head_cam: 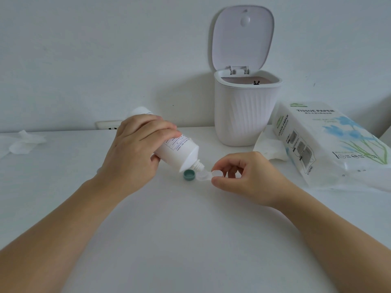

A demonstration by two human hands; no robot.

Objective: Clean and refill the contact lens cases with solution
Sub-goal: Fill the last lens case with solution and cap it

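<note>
On the white table (190, 240), the left hand (135, 153) grips a tipped solution bottle (179, 151) over the clear lens case (204, 176) pinched by the right hand (243, 178), green cap (189, 174) beside it, its wells hard to discern; behind stand an open-lidded bin (245, 115), tissue pack (330, 142) and crumpled tissue (21, 142).

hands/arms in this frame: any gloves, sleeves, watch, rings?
None visible. Left hand and right hand are bare, no gloves or rings seen. Both forearms are bare to the frame edge, so no sleeve, watch or band shows.
</note>
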